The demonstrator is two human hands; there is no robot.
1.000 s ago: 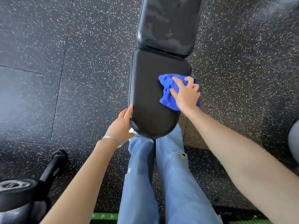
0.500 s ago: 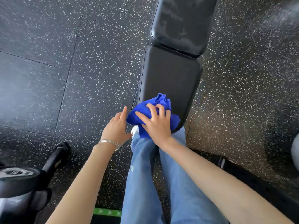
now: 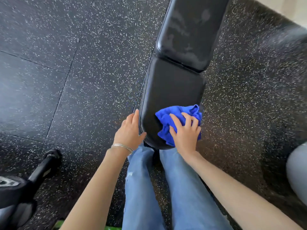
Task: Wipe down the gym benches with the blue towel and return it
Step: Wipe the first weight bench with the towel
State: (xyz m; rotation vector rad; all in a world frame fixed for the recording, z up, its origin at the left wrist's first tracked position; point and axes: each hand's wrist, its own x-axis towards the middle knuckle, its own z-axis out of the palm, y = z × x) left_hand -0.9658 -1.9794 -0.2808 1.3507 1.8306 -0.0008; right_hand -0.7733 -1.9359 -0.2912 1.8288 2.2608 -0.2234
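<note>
Speckled floor (image 3: 83,80); perhaps a dumbbell (image 3: 44,166) lower left.

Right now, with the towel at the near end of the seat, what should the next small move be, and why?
Probably push the blue towel forward along the seat pad toward the back pad. The right hand presses it at the pad's near right corner, the left hand rests against the left edge, and the back pad shows streaks.

Single view: head-worn, wide-angle, aimed steeply down past wearer's jeans (image 3: 166,188) at floor (image 3: 83,80). Near end of bench (image 3: 172,87) at centre, rest running up frame, leaning right. Close under lens: left hand (image 3: 128,131), right hand (image 3: 185,135) — forearms enter from bottom edge.
</note>
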